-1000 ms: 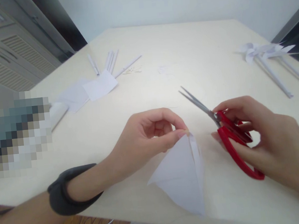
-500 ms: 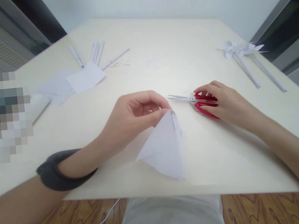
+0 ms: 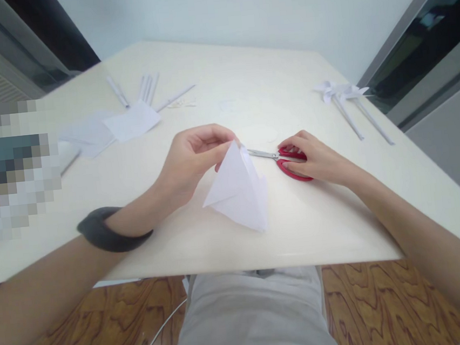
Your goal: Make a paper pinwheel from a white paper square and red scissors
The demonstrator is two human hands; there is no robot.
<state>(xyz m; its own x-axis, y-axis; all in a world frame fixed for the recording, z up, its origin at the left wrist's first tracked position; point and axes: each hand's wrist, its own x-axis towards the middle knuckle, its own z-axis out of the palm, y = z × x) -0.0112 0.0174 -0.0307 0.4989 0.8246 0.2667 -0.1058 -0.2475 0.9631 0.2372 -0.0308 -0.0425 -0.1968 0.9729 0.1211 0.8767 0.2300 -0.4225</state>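
Observation:
My left hand (image 3: 202, 156) pinches the top corner of a folded sheet of white paper (image 3: 238, 190) between thumb and fingers. The paper hangs down in a cone-like triangle over the near part of the table. To its right, my right hand (image 3: 310, 156) has its fingers on the red handles of a pair of scissors (image 3: 294, 167), which lie on the tabletop. Their metal blades point left, slightly parted, and the tips pass close to or behind the paper's upper edge.
White paper pinwheels (image 3: 346, 93) on rolled paper sticks lie at the right of the table (image 3: 254, 251). At the left are flat paper sheets (image 3: 133, 121), several rolled paper tubes (image 3: 148, 88) and small thin scraps (image 3: 182, 103). A blurred-out patch (image 3: 6, 172) covers the left edge.
The view has shifted, showing more of my lap. My left hand has lifted the paper slightly, and its folds have spread a little. My right hand stays at the scissors.

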